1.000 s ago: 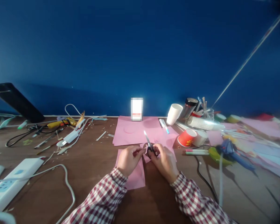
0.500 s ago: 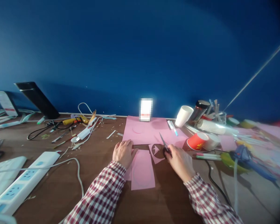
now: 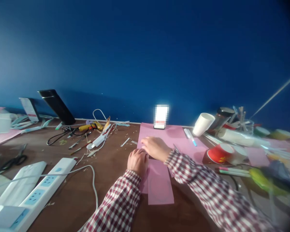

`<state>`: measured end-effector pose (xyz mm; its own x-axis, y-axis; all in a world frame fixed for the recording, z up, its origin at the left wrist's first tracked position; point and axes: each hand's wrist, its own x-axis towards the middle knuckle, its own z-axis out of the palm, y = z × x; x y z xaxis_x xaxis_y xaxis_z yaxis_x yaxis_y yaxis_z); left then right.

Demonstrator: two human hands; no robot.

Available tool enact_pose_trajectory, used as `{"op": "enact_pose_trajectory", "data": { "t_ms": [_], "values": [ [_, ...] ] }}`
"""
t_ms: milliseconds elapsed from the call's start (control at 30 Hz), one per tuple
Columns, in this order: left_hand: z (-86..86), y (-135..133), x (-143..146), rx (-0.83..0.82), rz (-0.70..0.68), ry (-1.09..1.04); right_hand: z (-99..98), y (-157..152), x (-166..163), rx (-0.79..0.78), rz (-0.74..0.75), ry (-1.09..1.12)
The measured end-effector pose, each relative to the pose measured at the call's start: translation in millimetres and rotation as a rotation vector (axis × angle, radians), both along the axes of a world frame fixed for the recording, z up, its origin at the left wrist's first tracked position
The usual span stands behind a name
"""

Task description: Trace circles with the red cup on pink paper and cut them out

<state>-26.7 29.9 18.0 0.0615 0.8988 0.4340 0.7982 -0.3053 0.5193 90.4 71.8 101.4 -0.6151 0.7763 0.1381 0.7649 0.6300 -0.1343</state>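
Note:
My left hand [image 3: 137, 161] rests palm-down on the brown table, its thumb side against a pink paper strip [image 3: 160, 185] with a faint drawn oval. Part of another pink piece shows under its left edge. Just beyond it, my right hand [image 3: 156, 148] reaches leftward over the near edge of a large pink sheet [image 3: 147, 132]. Its fingers are stretched out and close to the left knuckles; nothing shows in them. The tip of the scissors [image 3: 175, 147] peeks out behind my right sleeve, which hides the rest of them.
A lit phone [image 3: 160, 117] stands at the back of the sheet. On the right are a marker [image 3: 190, 137], a white paper cup [image 3: 203, 124], a red cup [image 3: 218, 154] and pens. Leftward lie a power strip [image 3: 44, 190], cables, a glue gun [image 3: 90, 126] and black scissors [image 3: 13, 161].
My right hand has let go of the scissors and moved left, beside my left hand. My left hand stays by the strip. The view has turned slightly left.

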Motion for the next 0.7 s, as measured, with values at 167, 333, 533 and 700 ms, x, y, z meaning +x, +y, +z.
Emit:
{"op": "enact_pose_trajectory", "data": {
  "t_ms": [167, 333, 533, 700],
  "values": [
    [-14.6, 16.2, -13.5, 0.083, 0.346, -0.297, -15.3, 50.8, -56.2, -0.119, 0.077, -0.023],
    [-13.7, 17.8, -16.1, 0.254, 0.389, -0.558, -28.3, 82.5, -89.6, -0.263, 0.153, -0.078],
    [-1.1, 9.8, -1.3, 0.391, 0.302, -0.494, -40.7, 94.5, -111.4, -0.368, 0.179, -0.044],
    [1.5, 7.3, 0.4, 0.439, 0.243, -0.417, -43.4, 89.7, -112.8, -0.377, 0.221, 0.099]
  ]
}}
